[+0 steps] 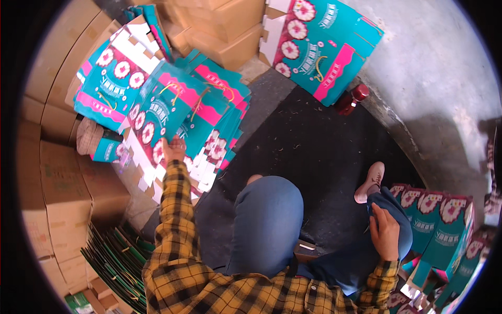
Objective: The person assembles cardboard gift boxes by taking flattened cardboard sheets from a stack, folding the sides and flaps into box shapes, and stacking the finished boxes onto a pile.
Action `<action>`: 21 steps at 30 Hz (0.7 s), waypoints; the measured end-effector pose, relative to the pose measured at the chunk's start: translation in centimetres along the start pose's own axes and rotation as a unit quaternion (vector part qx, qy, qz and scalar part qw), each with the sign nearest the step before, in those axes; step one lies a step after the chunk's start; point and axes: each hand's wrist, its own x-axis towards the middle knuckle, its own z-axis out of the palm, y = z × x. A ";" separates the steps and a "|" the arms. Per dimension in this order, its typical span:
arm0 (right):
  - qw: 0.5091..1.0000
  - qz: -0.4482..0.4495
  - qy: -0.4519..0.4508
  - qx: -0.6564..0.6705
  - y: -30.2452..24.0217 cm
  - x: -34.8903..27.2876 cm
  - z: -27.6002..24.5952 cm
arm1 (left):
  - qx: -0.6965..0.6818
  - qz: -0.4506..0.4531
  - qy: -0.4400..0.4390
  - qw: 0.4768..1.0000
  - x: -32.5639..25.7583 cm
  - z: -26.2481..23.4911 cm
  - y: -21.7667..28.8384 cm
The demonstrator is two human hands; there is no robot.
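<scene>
Your left fingers (pixel 179 142) touch the near part of a flat teal carton (pixel 168 116), which stretches ahead of them; whether they clamp it, I cannot tell. Your right fingers (pixel 380 214) rest slightly apart on your thigh (pixel 404 239). Flat cartons (pixel 111 82) crowd its left; brown boxes (pixel 64 170) stand beyond.

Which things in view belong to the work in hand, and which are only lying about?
Likely in the work: flat teal cartons under the left hand; formed teal boxes, lower right.

Likely just lying about: dark red object, upper right; stacked brown cardboard boxes, left.
</scene>
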 end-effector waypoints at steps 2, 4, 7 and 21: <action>1.000 -0.010 -0.008 -0.003 0.9 -0.7 -0.1 | 0.092 0.014 -0.030 0.995 0.0 2.9 2.0; 0.999 0.005 -0.012 -0.044 1.2 -1.4 -0.6 | 0.169 0.159 0.146 0.962 0.0 4.8 -2.2; 0.997 0.015 -0.011 -0.071 1.6 -2.4 -1.2 | 0.289 0.205 0.126 0.926 -3.9 9.2 -7.7; 0.997 -0.013 0.035 -0.067 4.8 -7.6 -3.0 | 0.662 0.457 -0.242 0.542 -32.5 34.6 -23.4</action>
